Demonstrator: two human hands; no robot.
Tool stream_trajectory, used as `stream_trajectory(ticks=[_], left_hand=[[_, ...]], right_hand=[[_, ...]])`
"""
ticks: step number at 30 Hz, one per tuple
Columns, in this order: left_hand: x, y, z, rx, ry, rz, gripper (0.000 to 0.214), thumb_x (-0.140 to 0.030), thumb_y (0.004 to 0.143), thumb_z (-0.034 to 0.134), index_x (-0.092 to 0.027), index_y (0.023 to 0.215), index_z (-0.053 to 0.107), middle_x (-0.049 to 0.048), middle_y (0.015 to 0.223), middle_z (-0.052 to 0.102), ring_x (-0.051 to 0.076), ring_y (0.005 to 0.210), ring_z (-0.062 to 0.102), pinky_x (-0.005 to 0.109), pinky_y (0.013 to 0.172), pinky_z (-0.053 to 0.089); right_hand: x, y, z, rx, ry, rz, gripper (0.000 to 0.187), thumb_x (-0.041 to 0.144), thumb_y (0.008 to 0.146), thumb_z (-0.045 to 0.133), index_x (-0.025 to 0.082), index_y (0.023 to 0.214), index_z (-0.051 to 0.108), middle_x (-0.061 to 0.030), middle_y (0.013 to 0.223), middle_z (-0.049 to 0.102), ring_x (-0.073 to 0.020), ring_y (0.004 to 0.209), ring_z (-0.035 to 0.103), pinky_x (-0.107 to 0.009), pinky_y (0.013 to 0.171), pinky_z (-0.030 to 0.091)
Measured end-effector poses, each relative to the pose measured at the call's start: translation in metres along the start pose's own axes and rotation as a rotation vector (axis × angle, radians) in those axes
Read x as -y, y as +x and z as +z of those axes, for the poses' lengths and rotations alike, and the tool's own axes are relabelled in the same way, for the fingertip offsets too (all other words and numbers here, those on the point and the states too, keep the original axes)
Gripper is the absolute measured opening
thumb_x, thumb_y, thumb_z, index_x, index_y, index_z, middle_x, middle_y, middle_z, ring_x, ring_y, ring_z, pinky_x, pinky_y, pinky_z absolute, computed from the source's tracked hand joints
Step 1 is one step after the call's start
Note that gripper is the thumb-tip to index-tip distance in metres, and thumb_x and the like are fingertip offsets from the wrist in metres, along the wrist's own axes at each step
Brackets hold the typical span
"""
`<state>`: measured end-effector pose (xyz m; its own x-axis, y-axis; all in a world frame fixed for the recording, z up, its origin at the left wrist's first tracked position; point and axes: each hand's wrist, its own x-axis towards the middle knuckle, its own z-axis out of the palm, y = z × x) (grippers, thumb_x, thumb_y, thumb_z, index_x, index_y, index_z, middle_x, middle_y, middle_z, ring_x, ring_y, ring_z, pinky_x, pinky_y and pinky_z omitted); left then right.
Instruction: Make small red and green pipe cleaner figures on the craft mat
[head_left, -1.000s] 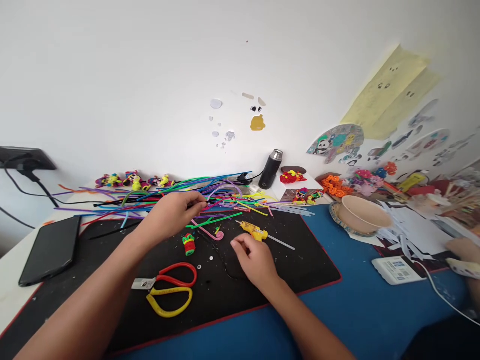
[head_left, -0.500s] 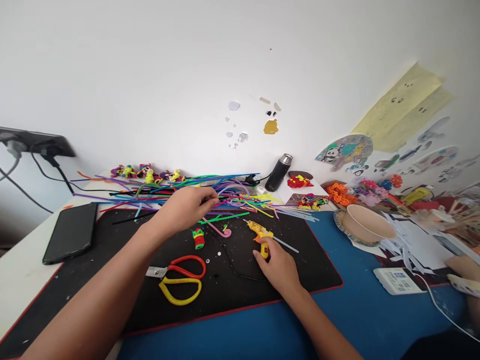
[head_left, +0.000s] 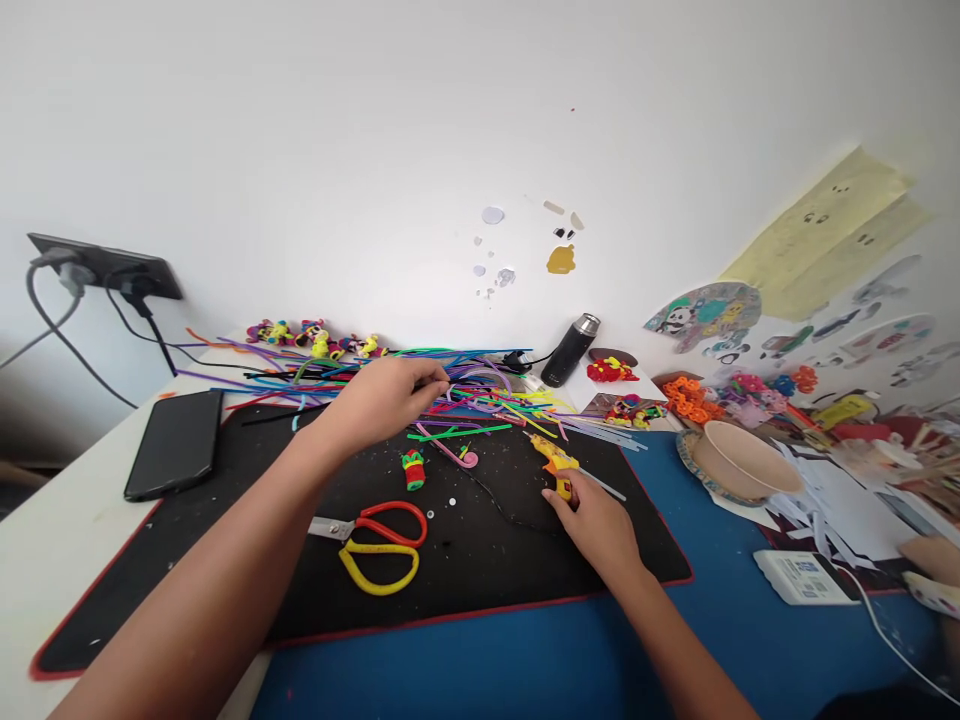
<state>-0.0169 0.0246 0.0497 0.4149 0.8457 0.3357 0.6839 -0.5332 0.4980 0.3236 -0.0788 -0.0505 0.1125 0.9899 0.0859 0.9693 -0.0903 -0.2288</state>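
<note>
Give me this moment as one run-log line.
left hand: pinched, contents unclear, near pipe cleaners | right hand: gripping yellow glue gun | scissors: lying on black mat

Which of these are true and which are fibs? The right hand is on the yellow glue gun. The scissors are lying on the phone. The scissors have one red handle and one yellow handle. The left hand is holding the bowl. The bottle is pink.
The right hand is on the yellow glue gun. True.
The scissors are lying on the phone. False: they lie on the black mat.
The scissors have one red handle and one yellow handle. True.
The left hand is holding the bowl. False: it is over by the colourful fuzzy sticks.
The bottle is pink. False: it is black with a silver top.
</note>
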Motion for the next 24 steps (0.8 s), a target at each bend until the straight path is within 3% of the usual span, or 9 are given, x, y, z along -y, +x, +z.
stream_trajectory(ticks=[3, 5, 9, 12, 14, 18, 24], left_hand=[[0.0, 0.0, -0.001, -0.018, -0.016, -0.008, 0.032, -0.04, 0.096, 0.051, -0.02, 0.097, 0.077, 0.0023, 0.074, 0.074, 0.02, 0.066, 0.062, 0.028, 0.062, 0.037], [0.0, 0.0, -0.001, -0.022, -0.023, -0.006, 0.031, -0.038, 0.096, 0.051, -0.02, 0.098, 0.077, 0.0021, 0.074, 0.073, 0.019, 0.066, 0.062, 0.028, 0.062, 0.037], [0.0, -0.001, 0.0, -0.021, -0.027, 0.023, 0.029, -0.035, 0.096, 0.052, -0.019, 0.096, 0.077, 0.0018, 0.071, 0.072, 0.019, 0.065, 0.061, 0.028, 0.061, 0.035], [-0.001, -0.003, -0.001, -0.021, -0.021, 0.039, 0.028, -0.034, 0.096, 0.053, -0.02, 0.095, 0.077, 0.0018, 0.071, 0.072, 0.018, 0.064, 0.06, 0.028, 0.061, 0.035], [-0.001, -0.004, -0.003, -0.023, -0.01, 0.048, 0.028, -0.034, 0.097, 0.053, -0.02, 0.095, 0.077, 0.0017, 0.072, 0.072, 0.018, 0.064, 0.06, 0.027, 0.061, 0.034], [-0.001, -0.004, -0.005, -0.028, 0.01, 0.063, 0.027, -0.033, 0.097, 0.053, -0.02, 0.092, 0.076, 0.0012, 0.069, 0.07, 0.017, 0.061, 0.057, 0.027, 0.06, 0.033], [-0.003, -0.003, -0.005, -0.019, 0.02, 0.082, 0.027, -0.033, 0.097, 0.053, -0.019, 0.093, 0.076, 0.0025, 0.072, 0.072, 0.018, 0.063, 0.059, 0.028, 0.059, 0.033]], right_hand=[[0.018, -0.012, -0.006, 0.025, 0.106, -0.111, 0.032, 0.048, 0.1, 0.057, 0.025, 0.115, 0.073, -0.004, 0.086, 0.072, -0.0224, 0.075, 0.069, -0.032, 0.067, 0.046], [0.039, -0.022, -0.007, 0.115, 0.21, -0.257, 0.029, 0.045, 0.101, 0.058, 0.024, 0.115, 0.074, -0.0022, 0.081, 0.071, -0.0208, 0.073, 0.068, -0.032, 0.071, 0.048], [0.094, -0.036, -0.003, 0.227, 0.216, -0.524, 0.027, 0.042, 0.1, 0.066, 0.022, 0.117, 0.074, -0.0061, 0.092, 0.075, -0.0229, 0.083, 0.07, -0.032, 0.075, 0.05], [0.132, -0.038, 0.006, 0.26, 0.148, -0.705, 0.037, 0.041, 0.098, 0.071, 0.02, 0.128, 0.069, -0.0093, 0.108, 0.075, -0.0275, 0.102, 0.068, -0.035, 0.082, 0.052], [0.151, -0.037, 0.013, 0.282, 0.076, -0.789, 0.043, 0.042, 0.096, 0.074, 0.018, 0.13, 0.066, -0.0102, 0.11, 0.073, -0.0283, 0.102, 0.066, -0.038, 0.085, 0.052], [0.171, -0.038, 0.024, 0.273, -0.032, -0.812, 0.03, 0.034, 0.097, 0.071, 0.017, 0.121, 0.068, -0.0091, 0.105, 0.07, -0.0284, 0.099, 0.065, -0.039, 0.083, 0.053], [0.177, -0.038, 0.033, 0.32, -0.097, -0.773, 0.018, 0.02, 0.098, 0.059, 0.015, 0.114, 0.067, -0.0092, 0.105, 0.07, -0.0236, 0.077, 0.071, -0.034, 0.065, 0.05]])
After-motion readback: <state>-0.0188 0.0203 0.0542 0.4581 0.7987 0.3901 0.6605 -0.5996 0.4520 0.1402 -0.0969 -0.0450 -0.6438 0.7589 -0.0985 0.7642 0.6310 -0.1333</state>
